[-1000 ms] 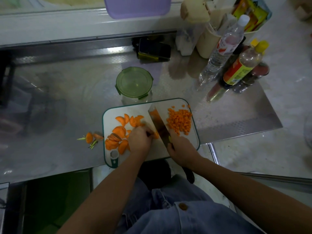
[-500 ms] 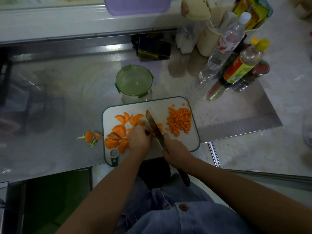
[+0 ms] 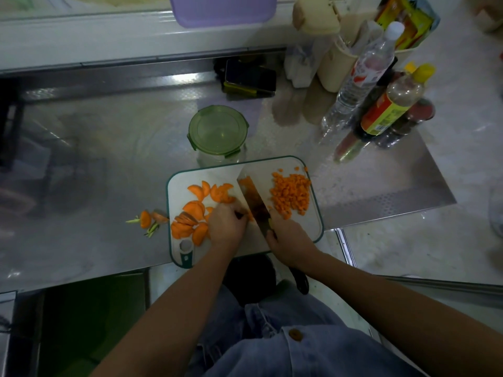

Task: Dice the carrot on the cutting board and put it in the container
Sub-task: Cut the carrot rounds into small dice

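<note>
Several carrot slices (image 3: 194,213) lie left on the cutting board (image 3: 300,227). Your left hand (image 3: 227,227) curls over some, and your right hand (image 3: 288,240) grips the cleaver (image 3: 254,197). You're mid-dicing: next, chop close beside those knuckles.

Right hand (image 3: 288,240) grips knife (image 3: 254,197); left hand (image 3: 227,227) (fingers curled) seemingly pins carrot (image 3: 227,198).

The desk (image 3: 95,159) left of the board (image 3: 304,227) lies open, save scraps (image 3: 148,219) just beside its edge. The lidded container (image 3: 217,131) blocks the board's far side, bottles (image 3: 386,112) crowd the far right, and perhaps a phone (image 3: 249,77) lies behind the container.
</note>
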Tool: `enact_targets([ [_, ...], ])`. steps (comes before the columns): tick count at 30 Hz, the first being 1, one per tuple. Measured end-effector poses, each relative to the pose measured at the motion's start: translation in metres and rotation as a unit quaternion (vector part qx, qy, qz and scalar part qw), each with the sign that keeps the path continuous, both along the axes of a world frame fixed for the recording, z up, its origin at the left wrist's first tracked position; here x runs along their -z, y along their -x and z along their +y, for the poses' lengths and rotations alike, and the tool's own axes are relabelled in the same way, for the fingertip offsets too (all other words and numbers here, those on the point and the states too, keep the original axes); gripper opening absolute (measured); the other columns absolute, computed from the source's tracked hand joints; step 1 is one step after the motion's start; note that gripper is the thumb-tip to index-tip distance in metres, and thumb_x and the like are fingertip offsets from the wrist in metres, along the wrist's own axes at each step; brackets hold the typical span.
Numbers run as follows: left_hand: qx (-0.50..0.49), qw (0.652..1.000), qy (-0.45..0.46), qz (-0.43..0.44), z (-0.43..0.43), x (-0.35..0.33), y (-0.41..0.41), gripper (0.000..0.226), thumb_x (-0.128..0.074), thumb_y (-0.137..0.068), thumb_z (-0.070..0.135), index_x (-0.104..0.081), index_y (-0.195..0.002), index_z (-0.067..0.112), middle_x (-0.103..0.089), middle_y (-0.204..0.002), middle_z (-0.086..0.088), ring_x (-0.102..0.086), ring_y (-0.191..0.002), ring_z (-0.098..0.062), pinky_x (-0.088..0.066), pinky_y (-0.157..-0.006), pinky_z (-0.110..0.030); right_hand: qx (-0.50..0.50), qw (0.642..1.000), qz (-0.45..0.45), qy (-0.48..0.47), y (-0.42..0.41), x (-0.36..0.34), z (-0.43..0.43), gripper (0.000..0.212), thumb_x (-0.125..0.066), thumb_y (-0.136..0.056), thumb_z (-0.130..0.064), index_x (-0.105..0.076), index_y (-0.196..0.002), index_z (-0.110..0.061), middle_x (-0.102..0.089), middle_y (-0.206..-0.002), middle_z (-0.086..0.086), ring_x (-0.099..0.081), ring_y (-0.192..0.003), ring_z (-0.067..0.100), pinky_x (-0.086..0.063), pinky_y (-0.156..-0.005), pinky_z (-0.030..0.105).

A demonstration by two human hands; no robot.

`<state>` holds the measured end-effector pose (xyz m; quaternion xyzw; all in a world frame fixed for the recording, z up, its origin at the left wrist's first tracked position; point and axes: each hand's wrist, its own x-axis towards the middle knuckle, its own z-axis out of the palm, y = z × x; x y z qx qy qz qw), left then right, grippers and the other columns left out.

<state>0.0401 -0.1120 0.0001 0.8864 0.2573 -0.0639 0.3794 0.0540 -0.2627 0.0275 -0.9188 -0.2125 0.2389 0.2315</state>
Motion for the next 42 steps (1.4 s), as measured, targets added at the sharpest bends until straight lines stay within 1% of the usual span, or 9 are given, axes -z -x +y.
enact_targets([
  [8,-0.007,1.0,0.009,-0.003,0.0,0.0,0.0,0.013,-0.066,-0.081,0.013,-0.077,-0.089,0.014,-0.074,-0.093,-0.004,-0.066,-0.086,-0.023,-0.053,-0.076,-0.034,-0.014,1.0,0.004,0.018,0.002,0.002,0.003,0.046,-0.045,-0.093,-0.015,-0.032,-0.137,-0.007,-0.052,-0.077,0.007,-0.053,-0.065,0.026,-0.04,-0.056,0.032],
  [13,-0.003,1.0,0.004,0.0,0.0,0.001,-0.001,0.013,-0.066,-0.081,0.013,-0.077,-0.089,0.015,-0.074,-0.092,-0.004,-0.066,-0.085,-0.022,-0.052,-0.074,-0.031,-0.014,0.999,0.019,0.036,0.005,0.006,0.005,0.033,-0.043,-0.093,-0.014,-0.038,-0.124,-0.005,-0.05,-0.077,0.006,-0.054,-0.067,0.027,-0.045,-0.058,0.037],
  [19,-0.005,1.0,-0.009,0.003,0.0,0.004,-0.001,0.015,-0.067,-0.08,0.013,-0.077,-0.091,0.014,-0.074,-0.094,-0.006,-0.066,-0.086,-0.024,-0.049,-0.073,-0.03,-0.012,1.0,0.017,0.023,0.007,0.014,0.01,0.045,-0.046,-0.092,-0.013,-0.033,-0.134,-0.003,-0.059,-0.091,0.018,-0.059,-0.076,0.033,-0.041,-0.058,0.033],
  [21,-0.008,1.0,-0.009,0.004,0.0,0.004,-0.001,0.014,-0.067,-0.081,0.014,-0.077,-0.09,0.014,-0.074,-0.093,-0.006,-0.065,-0.085,-0.023,-0.048,-0.071,-0.029,-0.011,1.0,0.014,0.02,0.008,0.016,0.009,0.047,-0.046,-0.092,-0.014,-0.032,-0.136,-0.002,-0.058,-0.087,0.016,-0.058,-0.073,0.032,-0.042,-0.057,0.034],
  [24,-0.012,1.0,-0.01,0.007,-0.001,0.003,0.0,0.011,-0.067,-0.081,0.015,-0.076,-0.088,0.014,-0.073,-0.09,-0.006,-0.065,-0.083,-0.024,-0.046,-0.068,-0.028,-0.002,1.0,0.008,0.013,0.003,0.017,0.006,0.044,-0.045,-0.093,-0.014,-0.034,-0.134,-0.003,-0.054,-0.079,0.009,-0.056,-0.067,0.028,-0.046,-0.057,0.038],
  [30,-0.011,1.0,0.016,0.013,-0.016,0.004,-0.004,0.013,-0.069,-0.081,0.018,-0.077,-0.092,0.016,-0.074,-0.097,-0.003,-0.066,-0.09,-0.021,-0.047,-0.075,-0.026,0.058,0.998,-0.012,-0.015,-0.011,0.013,-0.008,0.038,-0.047,-0.094,-0.014,-0.04,-0.129,0.001,-0.059,-0.087,0.019,-0.058,-0.078,0.036,-0.044,-0.065,0.039],
  [34,-0.014,0.999,0.037,-0.016,-0.022,0.005,-0.005,0.013,-0.068,-0.083,0.015,-0.075,-0.094,0.013,-0.073,-0.097,-0.006,-0.066,-0.091,-0.024,-0.046,-0.075,-0.027,0.064,0.997,0.0,-0.04,-0.015,0.006,-0.02,0.032,-0.047,-0.094,-0.015,-0.043,-0.123,-0.002,-0.06,-0.08,0.018,-0.059,-0.065,0.034,-0.052,-0.062,0.05],
  [37,-0.035,0.998,0.035,-0.042,-0.016,0.003,-0.001,0.015,-0.066,-0.086,0.016,-0.072,-0.097,0.009,-0.072,-0.099,-0.007,-0.065,-0.093,-0.024,-0.041,-0.072,-0.024,0.072,0.996,0.006,-0.058,-0.015,0.004,-0.02,0.037,-0.048,-0.093,-0.016,-0.04,-0.127,-0.003,-0.06,-0.078,0.016,-0.059,-0.063,0.034,-0.052,-0.062,0.051],
  [42,-0.046,0.998,0.032,-0.041,-0.005,0.002,0.007,0.004,-0.067,-0.082,0.013,-0.07,-0.085,0.013,-0.071,-0.092,-0.003,-0.065,-0.089,-0.021,-0.034,-0.065,-0.017,0.031,0.997,0.039,-0.065,-0.004,0.004,-0.01,0.047,-0.048,-0.094,-0.017,-0.036,-0.138,-0.006,-0.057,-0.083,0.014,-0.055,-0.064,0.027,-0.054,-0.067,0.046],
])
